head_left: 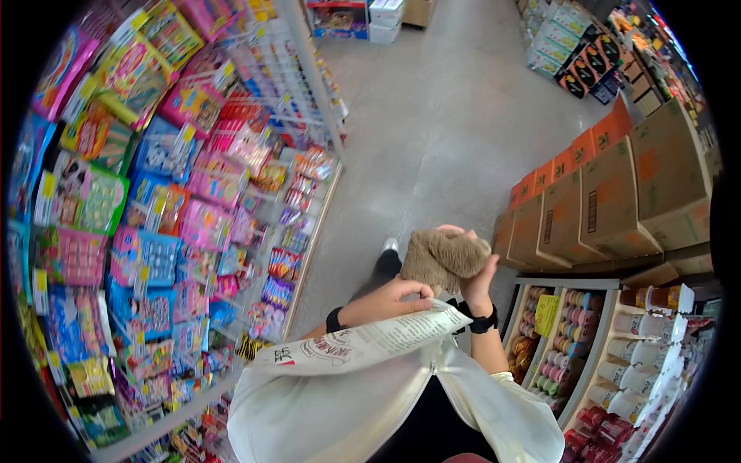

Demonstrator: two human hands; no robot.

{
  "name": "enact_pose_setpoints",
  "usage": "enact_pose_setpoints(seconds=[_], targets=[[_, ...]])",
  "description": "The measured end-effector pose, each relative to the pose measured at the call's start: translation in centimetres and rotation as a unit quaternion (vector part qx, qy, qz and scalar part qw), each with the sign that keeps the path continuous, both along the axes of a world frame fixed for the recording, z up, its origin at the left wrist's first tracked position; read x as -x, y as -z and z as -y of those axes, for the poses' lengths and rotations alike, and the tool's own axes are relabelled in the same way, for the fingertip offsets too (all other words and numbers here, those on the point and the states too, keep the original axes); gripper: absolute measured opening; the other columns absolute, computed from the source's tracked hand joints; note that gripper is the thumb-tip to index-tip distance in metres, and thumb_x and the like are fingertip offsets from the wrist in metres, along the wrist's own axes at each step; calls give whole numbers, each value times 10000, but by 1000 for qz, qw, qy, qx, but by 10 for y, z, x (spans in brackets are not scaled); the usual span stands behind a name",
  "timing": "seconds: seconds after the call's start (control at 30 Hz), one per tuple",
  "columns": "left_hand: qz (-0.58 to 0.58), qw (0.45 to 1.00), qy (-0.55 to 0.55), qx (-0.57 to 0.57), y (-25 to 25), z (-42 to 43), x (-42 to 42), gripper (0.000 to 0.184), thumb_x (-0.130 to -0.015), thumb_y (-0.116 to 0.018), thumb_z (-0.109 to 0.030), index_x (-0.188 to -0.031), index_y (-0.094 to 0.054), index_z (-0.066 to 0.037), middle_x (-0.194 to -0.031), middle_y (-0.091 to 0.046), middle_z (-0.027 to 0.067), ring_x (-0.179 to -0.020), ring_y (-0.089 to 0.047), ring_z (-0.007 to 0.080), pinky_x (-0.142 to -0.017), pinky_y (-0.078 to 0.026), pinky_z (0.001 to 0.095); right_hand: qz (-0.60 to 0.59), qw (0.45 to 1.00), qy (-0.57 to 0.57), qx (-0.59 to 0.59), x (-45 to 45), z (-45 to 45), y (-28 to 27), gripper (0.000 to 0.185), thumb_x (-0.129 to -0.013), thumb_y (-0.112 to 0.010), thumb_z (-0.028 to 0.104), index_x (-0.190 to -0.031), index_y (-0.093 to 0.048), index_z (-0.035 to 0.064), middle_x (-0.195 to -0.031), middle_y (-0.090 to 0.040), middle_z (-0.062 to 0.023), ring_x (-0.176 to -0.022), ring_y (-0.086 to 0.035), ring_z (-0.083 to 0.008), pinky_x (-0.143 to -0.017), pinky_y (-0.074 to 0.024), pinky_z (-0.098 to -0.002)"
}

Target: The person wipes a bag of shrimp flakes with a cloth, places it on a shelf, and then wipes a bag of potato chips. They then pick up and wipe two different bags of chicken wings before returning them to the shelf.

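A brown, fuzzy, folded item [444, 258], soft like plush or a cloth, is in front of my body; its exact kind is not clear. My right hand [480, 284] wraps its right side, with some fingertips showing at the top edge. At the lower left edge, my left hand [395, 299] is closed with curled fingers, apparently pinching the item. A white paper bag [359, 339] with dark printing lies across my left forearm and partly covers it. One end of the bag reaches toward my right wrist. Dark bands circle both wrists.
Packaged sweets and toys hang on a rack [166, 208] at left. Cardboard boxes [610, 201] line the right side, above a display case [571, 332] of small pastel and red packs. Grey floor [409, 116] runs ahead between them, with more stacked cartons [567, 46] farther off.
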State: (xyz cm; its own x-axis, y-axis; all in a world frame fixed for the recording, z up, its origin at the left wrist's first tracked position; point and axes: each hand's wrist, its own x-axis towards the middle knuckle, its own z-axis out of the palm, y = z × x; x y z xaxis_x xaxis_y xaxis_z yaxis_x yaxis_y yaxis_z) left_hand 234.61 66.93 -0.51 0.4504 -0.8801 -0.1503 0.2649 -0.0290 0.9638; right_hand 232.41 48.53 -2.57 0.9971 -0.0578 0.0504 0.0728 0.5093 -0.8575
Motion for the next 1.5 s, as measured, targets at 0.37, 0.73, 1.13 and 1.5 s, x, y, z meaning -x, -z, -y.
enact_pose_setpoints(seconds=[0.37, 0.73, 1.13, 1.5], targets=[[84, 996, -34, 22, -11, 39, -166, 210, -867, -561, -227, -856, -555, -18, -761, -526, 8, -767, -475, 90, -732, -391, 263, -55, 994, -89, -19, -149, 42, -23, 467, -752, -616, 184, -1121, -335, 129, -1239, -317, -82, -1134, -338, -180, -933, -335, -311], [98, 980, -154, -81, -14, 37, -239, 166, -823, -598, -140, -912, -566, -3, -869, -590, 45, -841, -525, 87, -747, -428, 246, -116, 970, -185, -104, -265, 25, -15, 583, -752, -633, 84, -1207, -274, 152, -1071, -389, -27, -984, -434, -110, -785, -421, -225], [154, 946, -283, -37, -13, 96, -347, 80, -852, -536, -95, -862, -515, -18, -805, -473, -7, -765, -460, 65, -698, -380, 206, -85, 973, -181, -112, -385, 103, 16, 524, -698, -534, -33, -1163, -366, 143, -1058, -472, -40, -928, -498, -127, -745, -451, -236], [77, 947, -305, -68, -30, 205, -452, 84, -852, -558, -86, -916, -534, -36, -832, -539, -19, -800, -498, 42, -708, -414, 203, -58, 941, -321, -94, -493, 219, 11, 513, -643, -588, 29, -1126, -423, 79, -1091, -461, -39, -1018, -487, -158, -865, -431, -273]])
